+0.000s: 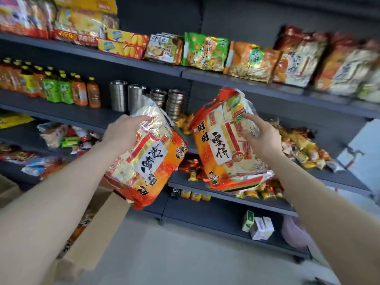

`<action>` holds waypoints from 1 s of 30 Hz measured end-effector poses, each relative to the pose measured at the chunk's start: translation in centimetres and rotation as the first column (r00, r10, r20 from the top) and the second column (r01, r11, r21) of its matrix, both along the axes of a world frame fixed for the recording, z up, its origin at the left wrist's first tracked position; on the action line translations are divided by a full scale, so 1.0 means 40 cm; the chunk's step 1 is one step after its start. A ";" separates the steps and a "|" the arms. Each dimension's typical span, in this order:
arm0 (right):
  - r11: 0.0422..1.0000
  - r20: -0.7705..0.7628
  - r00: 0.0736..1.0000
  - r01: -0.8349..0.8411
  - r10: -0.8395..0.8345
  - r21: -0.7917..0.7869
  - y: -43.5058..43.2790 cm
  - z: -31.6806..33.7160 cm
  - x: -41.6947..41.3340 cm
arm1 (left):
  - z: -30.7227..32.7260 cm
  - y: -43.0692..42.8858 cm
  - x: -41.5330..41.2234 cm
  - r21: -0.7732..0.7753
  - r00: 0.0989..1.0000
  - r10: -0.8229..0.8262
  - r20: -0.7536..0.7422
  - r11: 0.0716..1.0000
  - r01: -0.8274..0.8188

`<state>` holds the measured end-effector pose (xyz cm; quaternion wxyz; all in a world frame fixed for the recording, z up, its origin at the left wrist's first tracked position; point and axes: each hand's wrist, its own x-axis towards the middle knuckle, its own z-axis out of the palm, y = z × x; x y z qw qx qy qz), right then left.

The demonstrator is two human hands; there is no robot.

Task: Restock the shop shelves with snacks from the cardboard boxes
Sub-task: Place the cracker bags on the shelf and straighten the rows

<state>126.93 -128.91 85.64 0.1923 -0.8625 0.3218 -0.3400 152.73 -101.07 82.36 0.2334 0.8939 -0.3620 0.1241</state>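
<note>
Dark shelves (257, 85) carry snacks, and a cardboard box (98, 229) sits low left. In front, two orange-red bags of pale rice crackers are held up. The left bag (148, 159) is tilted, its print upside down, with the left hand (123, 132) gripping its top. The right bag (222, 145) is upright, the right hand (263, 138) pinching its edge.
</note>
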 end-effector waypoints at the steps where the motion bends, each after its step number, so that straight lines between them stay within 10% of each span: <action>1: 1.000 0.010 1.000 0.018 -0.019 0.006 -0.019 0.008 -0.057 | 0.010 -0.035 -0.033 -0.006 1.000 -0.011 -0.010 1.000 0.011; 16: 0.979 0.440 0.875 0.185 -0.203 0.084 -0.351 0.261 -0.387 | 0.302 -0.547 -0.210 -0.170 0.953 -0.285 -0.097 0.949 0.267; 30: 0.937 0.813 0.494 0.012 -0.308 0.348 -0.868 0.408 -0.292 | 0.494 -1.003 -0.061 -0.525 0.917 -0.364 -0.164 0.819 0.232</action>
